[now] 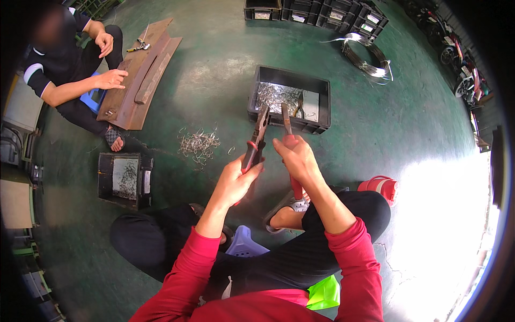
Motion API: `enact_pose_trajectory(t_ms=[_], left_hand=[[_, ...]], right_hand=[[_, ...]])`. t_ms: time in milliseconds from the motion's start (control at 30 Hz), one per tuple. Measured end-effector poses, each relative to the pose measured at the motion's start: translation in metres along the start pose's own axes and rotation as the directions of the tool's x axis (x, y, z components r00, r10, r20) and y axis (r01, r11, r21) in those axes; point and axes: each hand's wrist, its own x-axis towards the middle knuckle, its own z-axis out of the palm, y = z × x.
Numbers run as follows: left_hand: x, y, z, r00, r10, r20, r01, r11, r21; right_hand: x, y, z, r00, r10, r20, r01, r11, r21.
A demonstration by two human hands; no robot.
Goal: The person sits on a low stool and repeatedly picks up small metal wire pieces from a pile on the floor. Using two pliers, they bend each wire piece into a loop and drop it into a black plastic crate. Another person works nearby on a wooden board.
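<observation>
My left hand (pixel 232 181) is closed around a pair of pliers (pixel 257 140) with red and black handles, its jaws pointing away from me. In my right hand (pixel 301 162) is a second pair of pliers (pixel 287 119) with red handles, its jaws also pointing forward. The two tool heads are side by side with a gap, over the near edge of a black crate (pixel 268 73). Inside that crate lie many bent wire hooks (pixel 272 95) and another pair of pliers (pixel 300 104). I cannot make out any wire between the jaws.
Loose wire hooks (pixel 198 146) lie heaped on the green floor. Left stands a smaller black crate (pixel 104 180) of hooks. A co-worker (pixel 64 59) sits by a rusty metal beam (pixel 134 80). Farther off are a wire coil (pixel 348 53) and stacked crates (pixel 335 16); a red container (pixel 380 188) stands right.
</observation>
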Motion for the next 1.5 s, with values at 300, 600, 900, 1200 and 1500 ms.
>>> enact_pose_trajectory(t_ms=[300,600,900,1200,1500], left_hand=[[0.0,-0.005,0.003,0.996,0.018,-0.084,-0.005,0.987,0.16],[0.007,-0.017,0.003,0.99,0.11,-0.086,-0.087,0.967,0.239],[0.007,-0.015,0.006,0.97,0.213,-0.114,-0.179,0.95,0.255],[0.005,-0.004,0.006,0.906,0.394,-0.151,-0.324,0.879,0.349],[0.006,-0.005,-0.002,0.938,0.314,-0.146,-0.255,0.911,0.323]], right_hand=[[0.002,0.006,0.006,0.999,0.023,-0.033,-0.022,1.0,0.018],[0.003,0.002,0.002,0.99,0.087,0.109,-0.107,0.975,0.195],[0.007,0.008,0.004,0.998,0.035,0.05,-0.036,0.999,0.017],[0.009,0.013,0.008,1.0,-0.01,-0.01,0.011,1.0,0.019],[0.006,0.009,0.005,1.0,-0.007,0.004,0.007,1.0,0.013]])
